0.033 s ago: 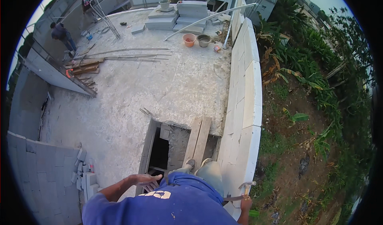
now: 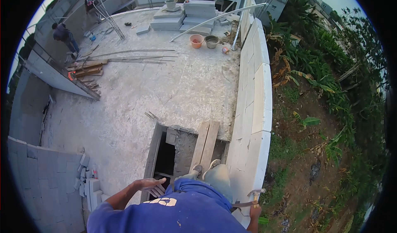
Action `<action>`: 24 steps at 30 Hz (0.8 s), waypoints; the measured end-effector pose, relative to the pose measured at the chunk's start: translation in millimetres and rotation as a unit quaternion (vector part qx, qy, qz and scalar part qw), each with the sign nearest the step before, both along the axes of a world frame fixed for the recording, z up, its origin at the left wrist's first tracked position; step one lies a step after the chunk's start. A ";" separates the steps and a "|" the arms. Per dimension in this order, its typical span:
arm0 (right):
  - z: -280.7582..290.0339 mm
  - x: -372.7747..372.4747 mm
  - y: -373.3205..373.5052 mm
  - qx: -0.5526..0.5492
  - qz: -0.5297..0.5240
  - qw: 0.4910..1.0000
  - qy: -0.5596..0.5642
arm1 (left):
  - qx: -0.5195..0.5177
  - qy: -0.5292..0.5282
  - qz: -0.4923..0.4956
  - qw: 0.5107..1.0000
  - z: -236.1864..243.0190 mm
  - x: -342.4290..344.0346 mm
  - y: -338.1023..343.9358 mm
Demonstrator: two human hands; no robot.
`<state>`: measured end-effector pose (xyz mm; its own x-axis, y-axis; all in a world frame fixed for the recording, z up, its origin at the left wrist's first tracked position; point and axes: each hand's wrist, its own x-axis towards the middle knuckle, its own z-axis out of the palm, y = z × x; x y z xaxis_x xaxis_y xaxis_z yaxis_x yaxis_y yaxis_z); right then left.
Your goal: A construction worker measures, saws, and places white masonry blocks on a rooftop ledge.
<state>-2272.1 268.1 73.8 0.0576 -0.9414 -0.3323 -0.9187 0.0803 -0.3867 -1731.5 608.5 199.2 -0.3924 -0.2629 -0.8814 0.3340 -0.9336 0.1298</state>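
My left hand (image 2: 154, 187) hangs open over the side of a rectangular floor opening (image 2: 163, 158), fingers apart, beside my blue-shirted body. At the lower right my right hand (image 2: 255, 211) grips a hammer (image 2: 256, 197), its metal head up, beside the top of the white block wall (image 2: 260, 150); a dark strip runs behind the handle, too indistinct to name. My feet (image 2: 206, 169) are on two wooden planks (image 2: 210, 138) laid across the opening.
Two co-workers (image 2: 64, 38) (image 2: 92, 7) stand upper left near rebar and lumber (image 2: 84, 69). Stacked blocks (image 2: 167, 23), buckets (image 2: 196, 42) and a long pole sit at the back. Loose blocks (image 2: 94, 185) lie left. Beyond the right wall is a drop to planted ground (image 2: 306, 150).
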 end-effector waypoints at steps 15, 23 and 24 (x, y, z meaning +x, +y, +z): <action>-18.6 -18.4 -102.7 0.061 0.355 0.900 0.245 | 0.026 -0.400 0.221 0.889 -188.7 70.3 -23.0; 38.4 252.8 -209.7 -0.065 -0.067 0.996 0.004 | -0.023 -0.324 0.350 0.879 -202.1 155.3 -49.0; 36.2 274.1 -232.0 -0.066 -0.045 0.997 -0.002 | -0.030 -0.320 0.340 0.884 -194.9 163.9 -62.5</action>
<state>-1998.0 36.1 110.0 -0.0273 -0.9784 -0.2048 -0.9082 0.1099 -0.4039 -1567.5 546.1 4.4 0.4484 -0.3005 -0.8418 0.6558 -0.5294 0.5382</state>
